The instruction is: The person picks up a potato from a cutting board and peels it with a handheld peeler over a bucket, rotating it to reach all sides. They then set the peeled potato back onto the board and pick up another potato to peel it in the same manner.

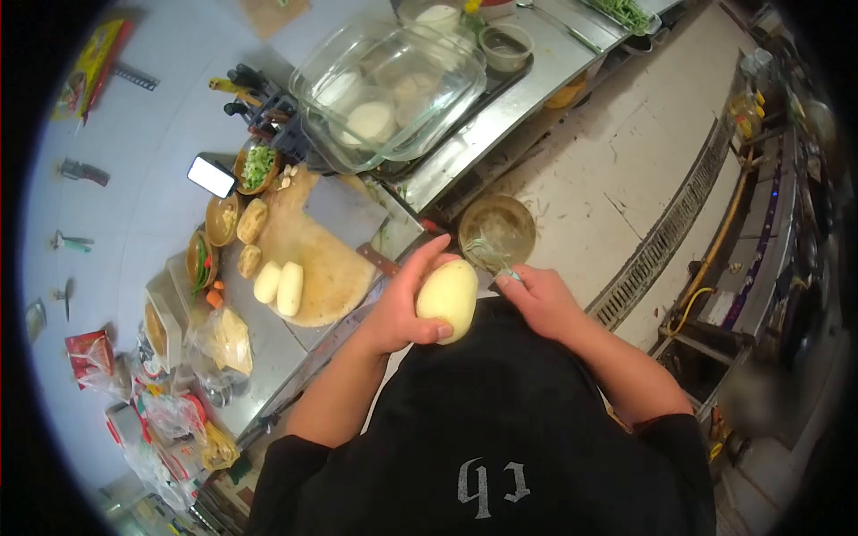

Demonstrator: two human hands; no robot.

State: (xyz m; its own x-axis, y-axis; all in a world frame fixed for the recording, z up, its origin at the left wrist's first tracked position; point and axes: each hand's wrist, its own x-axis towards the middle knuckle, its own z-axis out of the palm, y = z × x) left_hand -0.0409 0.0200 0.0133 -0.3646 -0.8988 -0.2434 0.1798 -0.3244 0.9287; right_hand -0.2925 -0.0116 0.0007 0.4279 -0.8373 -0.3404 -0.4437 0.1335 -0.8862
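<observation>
My left hand (402,299) grips a pale yellow peeled potato (449,299) in front of my chest, fingers wrapped around its left side. Just to its right, my right hand (536,299) is closed on a small peeler (502,275) whose tip sits by the potato's upper right edge. Both hands hover over a round bin (497,230) on the floor that holds peelings. On the round wooden cutting board (317,259) lie two peeled potatoes (280,286) and two unpeeled ones (250,234).
A steel counter (500,112) carries a large glass dish (389,89) with white pieces, small bowls of chopped greens (258,166), a phone (211,176) and plastic bags (223,344). A cleaver (344,214) rests on the board. A floor drain grate (670,228) runs at right.
</observation>
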